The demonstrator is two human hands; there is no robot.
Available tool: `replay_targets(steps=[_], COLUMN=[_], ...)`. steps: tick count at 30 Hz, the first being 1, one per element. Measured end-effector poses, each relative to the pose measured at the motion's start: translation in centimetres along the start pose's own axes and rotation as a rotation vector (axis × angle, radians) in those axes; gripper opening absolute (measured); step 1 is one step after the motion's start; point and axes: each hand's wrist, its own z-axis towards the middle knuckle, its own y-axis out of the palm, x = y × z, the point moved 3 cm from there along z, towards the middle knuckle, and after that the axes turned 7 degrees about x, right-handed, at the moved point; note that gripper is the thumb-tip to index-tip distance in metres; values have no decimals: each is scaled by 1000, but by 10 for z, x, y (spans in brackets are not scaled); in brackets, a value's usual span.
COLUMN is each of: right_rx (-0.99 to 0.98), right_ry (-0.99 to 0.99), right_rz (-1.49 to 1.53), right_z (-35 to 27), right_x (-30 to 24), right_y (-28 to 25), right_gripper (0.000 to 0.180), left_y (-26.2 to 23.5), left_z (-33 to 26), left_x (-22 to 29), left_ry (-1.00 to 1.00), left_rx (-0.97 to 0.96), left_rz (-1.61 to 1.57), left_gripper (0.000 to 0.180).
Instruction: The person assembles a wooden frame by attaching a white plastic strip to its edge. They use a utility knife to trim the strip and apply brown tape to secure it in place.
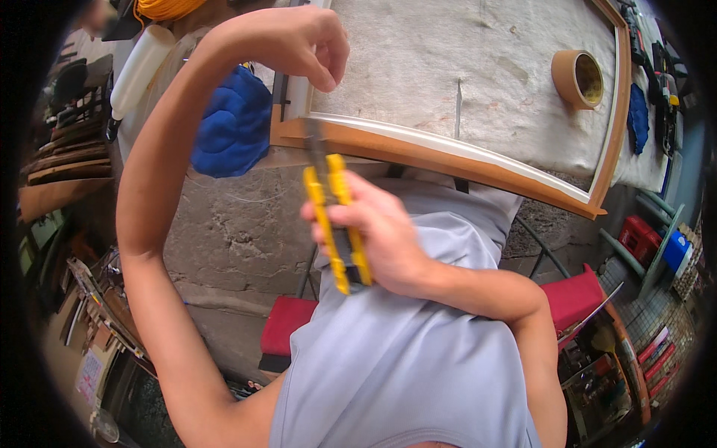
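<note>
My right hand [377,235] is wrapped round a pair of pliers with yellow-and-black handles [351,239]. Their dark jaws point up toward the near left corner of a wooden frame [441,166] and are blurred by motion. The frame has a brown outer edge and a white inner lip, and lies on a cloth-covered table [418,52]. Over its left side, my left hand [310,48] is bent at the wrist with fingers curled together; whatever they may hold is hidden. A thin pointed strip [458,108] rests inside the frame, reaching its near edge.
A roll of brown tape [577,79] stands inside the frame at right. Left of the frame are a blue cloth bundle [233,123], a white tube-shaped bottle [142,69] and orange cord [170,7]. Tools [661,82] line the right side. Red-seated stools [287,325] stand beside my legs.
</note>
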Motion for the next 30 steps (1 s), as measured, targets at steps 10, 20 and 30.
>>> replay_targets(steps=[10,20,30], right_rx=[647,261,200], right_ry=[-1054,-1313,-919], right_rz=[-1425,-1731,-1765], right_z=[-5,-16,-55], right_x=[-207,-186,-118], right_y=[-144,-138,-153], right_gripper=[47,22,17], left_y=[25,107,106], left_z=[-23,38,49], left_x=[45,120,135], left_ry=[127,305,265], left_rx=[152,441,412], left_rz=[-62,-20,60], left_gripper=[34,16,7])
